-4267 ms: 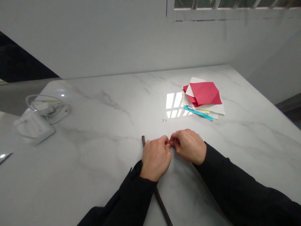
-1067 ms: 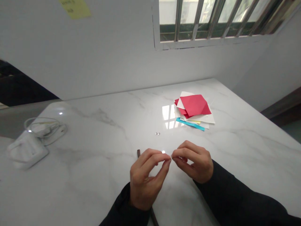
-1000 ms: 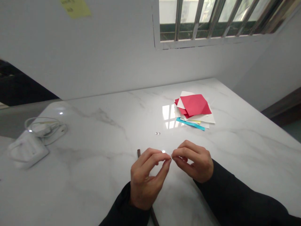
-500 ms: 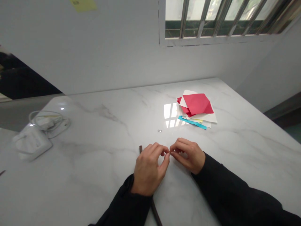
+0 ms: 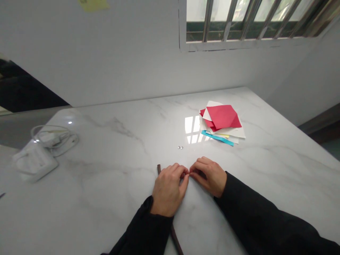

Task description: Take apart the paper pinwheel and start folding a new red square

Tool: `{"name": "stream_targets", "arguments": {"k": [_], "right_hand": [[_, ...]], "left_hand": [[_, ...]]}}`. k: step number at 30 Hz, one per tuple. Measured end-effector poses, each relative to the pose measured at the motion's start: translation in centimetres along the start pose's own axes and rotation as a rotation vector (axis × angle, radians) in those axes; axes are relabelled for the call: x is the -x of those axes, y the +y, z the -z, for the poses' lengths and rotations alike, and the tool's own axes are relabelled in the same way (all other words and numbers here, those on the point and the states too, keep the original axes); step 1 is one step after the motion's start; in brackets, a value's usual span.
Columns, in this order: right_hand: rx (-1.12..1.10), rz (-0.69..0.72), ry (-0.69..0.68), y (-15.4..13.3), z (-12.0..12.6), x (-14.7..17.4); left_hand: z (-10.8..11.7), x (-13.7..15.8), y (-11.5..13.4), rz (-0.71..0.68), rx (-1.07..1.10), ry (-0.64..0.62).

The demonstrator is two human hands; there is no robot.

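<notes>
My left hand [image 5: 169,187] and my right hand [image 5: 209,176] meet fingertip to fingertip over the marble-patterned table [image 5: 119,212]. Both are pinched closed; whatever sits between the fingertips is too small or hidden to name. A thin dark brown strip [image 5: 176,239] lies under my left hand and wrist, its far end showing beyond the knuckles. Just past my hands, two tiny shiny round pieces [image 5: 180,147] rest side by side on the table.
A loose pile of paper with red sheets [image 5: 223,117] on top and a blue strip [image 5: 217,138] at its front lies toward the back right. At the left edge sits a white power adapter [image 5: 35,163] with a coiled cable [image 5: 53,136]. A barred window is above.
My right hand has shifted slightly left, and the fingertips of both hands have drawn closer together. The pinch of my left hand looks tighter. The table items stay put.
</notes>
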State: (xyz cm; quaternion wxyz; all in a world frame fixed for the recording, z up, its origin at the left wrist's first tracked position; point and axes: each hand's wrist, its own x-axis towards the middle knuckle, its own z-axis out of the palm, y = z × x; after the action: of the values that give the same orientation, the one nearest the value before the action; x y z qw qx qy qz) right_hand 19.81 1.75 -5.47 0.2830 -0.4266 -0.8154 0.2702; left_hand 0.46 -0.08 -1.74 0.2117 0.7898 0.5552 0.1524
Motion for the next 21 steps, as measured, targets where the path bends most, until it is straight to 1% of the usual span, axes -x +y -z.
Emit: {"name": "stream_targets", "arguments": {"k": [10, 16, 21], "right_hand": [[-0.026, -0.084, 0.012, -0.7, -0.1, 0.0], [0.011, -0.118, 0.039, -1.2, -0.3, 0.1], [0.036, -0.194, -0.003, -1.8, 0.0, 0.0]], "left_hand": [[-0.4, 0.2, 0.2, 0.017, -0.031, 0.029], [-0.7, 0.4, 0.4, 0.018, -0.043, 0.054], [-0.9, 0.5, 0.9, 0.063, -0.046, 0.074]]}}
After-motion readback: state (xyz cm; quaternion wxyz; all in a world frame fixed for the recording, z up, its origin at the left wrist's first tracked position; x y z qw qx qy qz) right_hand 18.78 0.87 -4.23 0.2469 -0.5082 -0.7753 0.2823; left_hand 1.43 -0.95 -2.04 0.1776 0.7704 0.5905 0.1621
